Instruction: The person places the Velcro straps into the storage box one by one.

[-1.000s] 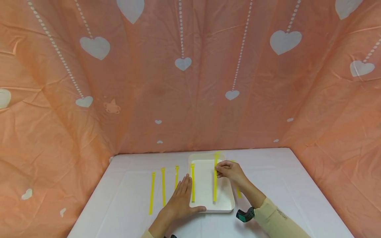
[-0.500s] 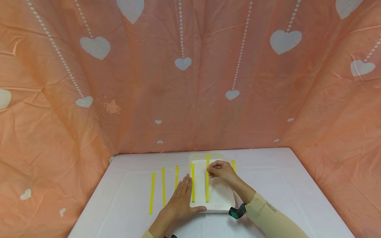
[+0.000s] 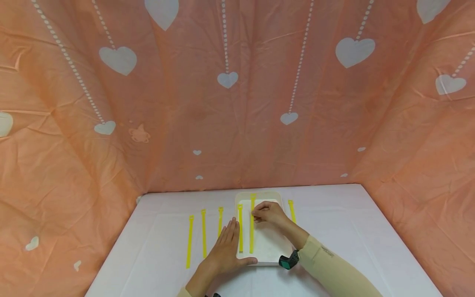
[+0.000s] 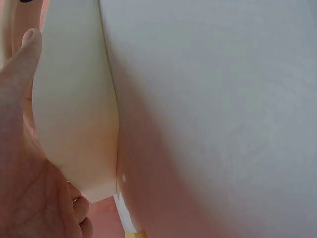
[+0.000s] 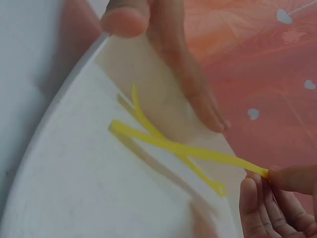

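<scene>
My right hand (image 3: pixel 270 214) pinches a long flat yellow cable tie (image 3: pixel 252 239) between thumb and fingers, over the white tray (image 3: pixel 269 251). In the right wrist view the held cable tie (image 5: pixel 198 151) crosses above another cable tie (image 5: pixel 205 178), which has a looped head and lies inside the tray. From the head view, that second cable tie (image 3: pixel 241 235) is near the tray's left wall. My left hand (image 3: pixel 224 247) rests against the tray's left front corner, its fingers straight along the side and the thumb along the front wall (image 4: pixel 74 99).
Left of the tray, several yellow cable ties (image 3: pixel 189 243) lie in a row on the white table (image 3: pixel 148 247); the left hand partly covers one. Another cable tie (image 3: pixel 292 210) lies right of the tray, partly behind the right forearm. Orange cloth (image 3: pixel 237 123) surrounds the table.
My right hand has moved left over the tray with the cable tie, bringing it close to the one lying inside. The left hand has stayed in place.
</scene>
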The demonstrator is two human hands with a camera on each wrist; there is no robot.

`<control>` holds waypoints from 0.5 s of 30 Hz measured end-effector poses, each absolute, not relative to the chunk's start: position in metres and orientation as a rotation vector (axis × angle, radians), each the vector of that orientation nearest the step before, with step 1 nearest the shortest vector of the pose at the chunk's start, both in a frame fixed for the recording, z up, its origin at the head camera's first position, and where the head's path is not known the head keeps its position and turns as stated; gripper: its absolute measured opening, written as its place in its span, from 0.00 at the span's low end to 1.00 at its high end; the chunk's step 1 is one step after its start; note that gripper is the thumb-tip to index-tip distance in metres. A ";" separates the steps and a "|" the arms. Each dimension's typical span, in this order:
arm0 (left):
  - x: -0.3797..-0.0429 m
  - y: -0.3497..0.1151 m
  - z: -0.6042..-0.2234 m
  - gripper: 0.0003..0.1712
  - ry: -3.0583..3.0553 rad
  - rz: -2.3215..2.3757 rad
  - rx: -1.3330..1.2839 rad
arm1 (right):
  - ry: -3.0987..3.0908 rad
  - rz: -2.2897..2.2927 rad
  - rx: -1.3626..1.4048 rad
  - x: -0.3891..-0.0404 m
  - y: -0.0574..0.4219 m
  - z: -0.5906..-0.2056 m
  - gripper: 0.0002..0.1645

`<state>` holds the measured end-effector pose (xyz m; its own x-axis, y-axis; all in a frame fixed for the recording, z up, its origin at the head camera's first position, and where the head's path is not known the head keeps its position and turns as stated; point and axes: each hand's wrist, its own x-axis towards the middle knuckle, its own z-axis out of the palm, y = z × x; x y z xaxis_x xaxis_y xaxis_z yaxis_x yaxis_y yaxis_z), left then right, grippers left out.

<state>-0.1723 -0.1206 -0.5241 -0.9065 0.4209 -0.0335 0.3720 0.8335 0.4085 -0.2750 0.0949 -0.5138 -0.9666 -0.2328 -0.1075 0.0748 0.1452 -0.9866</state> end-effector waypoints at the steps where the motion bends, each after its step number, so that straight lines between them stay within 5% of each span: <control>1: -0.172 -0.121 -0.524 0.75 2.892 0.605 0.631 | 2.190 -1.893 -0.144 -0.276 0.094 -0.515 0.08; 15: -0.172 -0.120 -0.527 0.75 2.910 0.625 0.651 | 2.187 -1.867 -0.159 -0.287 0.083 -0.529 0.07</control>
